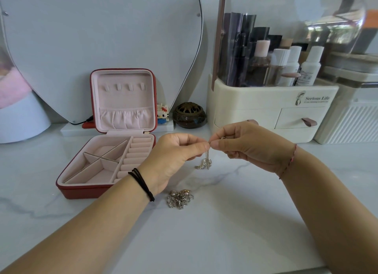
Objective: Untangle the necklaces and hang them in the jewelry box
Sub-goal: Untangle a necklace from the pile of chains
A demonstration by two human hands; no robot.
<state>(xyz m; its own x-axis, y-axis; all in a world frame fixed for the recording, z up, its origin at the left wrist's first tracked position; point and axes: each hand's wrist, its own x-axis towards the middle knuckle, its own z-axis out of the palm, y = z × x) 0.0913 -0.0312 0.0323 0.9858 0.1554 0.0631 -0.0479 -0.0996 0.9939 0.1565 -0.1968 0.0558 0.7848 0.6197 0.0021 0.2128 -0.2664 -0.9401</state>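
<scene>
A red jewelry box [81, 189] with pink lining stands open at the left, its lid upright with a row of small hooks [123, 87] and no necklace on them. My left hand [173, 157] and my right hand [245, 146] meet above the table and pinch the top of a thin silver necklace [207, 161], whose chain hangs down between them, its lower end close to or on the table. A tangled heap of silver and gold chains [180, 198] lies on the marble table just below my left wrist.
Behind the box leans a heart-shaped mirror [102, 38]. A small block figure [162, 113] and a dark round incense pot [189, 115] sit beside the lid. A cream cosmetics organizer [270, 110] with bottles stands at the back right, close behind my right hand.
</scene>
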